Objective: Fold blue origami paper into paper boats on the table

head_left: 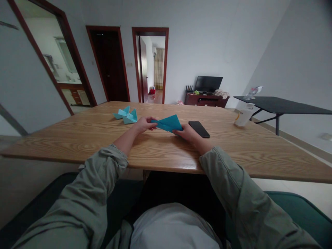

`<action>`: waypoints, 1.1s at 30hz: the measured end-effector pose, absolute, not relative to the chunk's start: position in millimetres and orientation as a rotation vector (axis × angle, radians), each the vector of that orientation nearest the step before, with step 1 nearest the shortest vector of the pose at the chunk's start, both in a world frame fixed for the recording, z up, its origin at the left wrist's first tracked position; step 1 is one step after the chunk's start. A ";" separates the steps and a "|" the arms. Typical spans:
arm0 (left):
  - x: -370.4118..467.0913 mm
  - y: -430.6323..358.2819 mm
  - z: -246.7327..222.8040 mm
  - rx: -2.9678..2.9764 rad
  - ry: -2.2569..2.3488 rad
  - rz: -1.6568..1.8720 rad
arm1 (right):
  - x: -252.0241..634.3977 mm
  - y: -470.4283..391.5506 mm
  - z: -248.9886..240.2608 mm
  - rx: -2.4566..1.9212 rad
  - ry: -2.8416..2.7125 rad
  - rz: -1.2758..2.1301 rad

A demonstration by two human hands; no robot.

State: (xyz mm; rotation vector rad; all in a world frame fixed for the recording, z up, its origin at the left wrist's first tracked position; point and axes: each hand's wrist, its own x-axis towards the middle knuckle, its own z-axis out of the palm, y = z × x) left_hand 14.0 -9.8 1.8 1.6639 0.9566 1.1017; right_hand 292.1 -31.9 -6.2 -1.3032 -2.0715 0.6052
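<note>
The folded sheet of blue paper (169, 123) lies directly between the two hands, above the near-middle part of the wood-grain tabletop (85, 143), its long axis running left to right across the body and slanting slightly so that the right end sits a little nearer the person. Its narrow, tapering end is at the left hand (146, 125), which pinches that tip between thumb and fingers; the broad end, with one corner peaking upward and away, is at the right hand (186, 132), whose thumb and fingers pinch the lower near corner. Neither hand is the nearer one, since both touch the paper. It looks thin, matte and crisp, a long wedge with straight creased edges (how many layers it has, I cannot tell)

Beyond the left hand and further left stands a pale-blue origami model (127, 115), all sharp points and flat facets, apart from the fingers. Just beside the right wrist, on its far side, a black smartphone (199, 129) lies flat, a smooth dark slab with rounded corners. Well to the right, a white container (244, 116) with an orange-yellow mark stands near the tabletop's far edge. The tabletop has a brown, streaked grain and a soft sheen near its front edge; the rolled olive-grey sleeves (94, 173) are wrinkled, matte cloth
</note>
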 end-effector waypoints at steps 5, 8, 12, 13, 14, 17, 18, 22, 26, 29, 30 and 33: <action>14.9 -10.4 7.1 1.552 0.953 1.322 | 292.8 -30.9 -7.3 -1.230 -1.931 0.803; 18.8 -9.4 9.0 1.538 0.965 1.404 | 291.1 -34.3 -6.0 -1.237 -1.874 0.843; 24.1 -5.8 7.7 1.528 0.989 1.437 | 290.3 -36.0 -5.5 -1.231 -1.874 0.853; 24.7 -5.2 6.9 1.524 0.989 1.428 | 290.5 -35.3 -5.9 -1.228 -1.878 0.856; 24.9 -5.0 6.2 1.519 0.983 1.416 | 290.8 -34.3 -6.5 -1.224 -1.878 0.859; 24.8 -7.5 4.5 1.503 0.949 1.357 | 291.7 -31.5 -8.2 -1.215 -1.869 0.859; 24.7 -9.0 4.2 1.514 0.941 1.323 | 291.9 -30.9 -8.6 -1.221 -1.864 0.854; 23.2 -13.3 3.9 1.647 0.988 1.192 | 292.6 -30.9 -9.3 -1.236 -1.871 0.833; 20.4 -12.0 2.9 1.957 1.133 1.092 | 293.1 -33.1 -8.4 -1.299 -1.920 0.778; 20.4 -11.9 2.1 2.106 1.186 0.996 | 292.7 -35.8 -6.1 -1.294 -1.976 0.742; 21.0 -12.1 1.8 2.097 1.177 0.962 | 292.4 -36.6 -5.1 -1.277 -1.980 0.754; 22.4 -12.3 1.4 1.959 1.102 0.896 | 291.3 -38.4 -2.1 -1.236 -1.888 0.840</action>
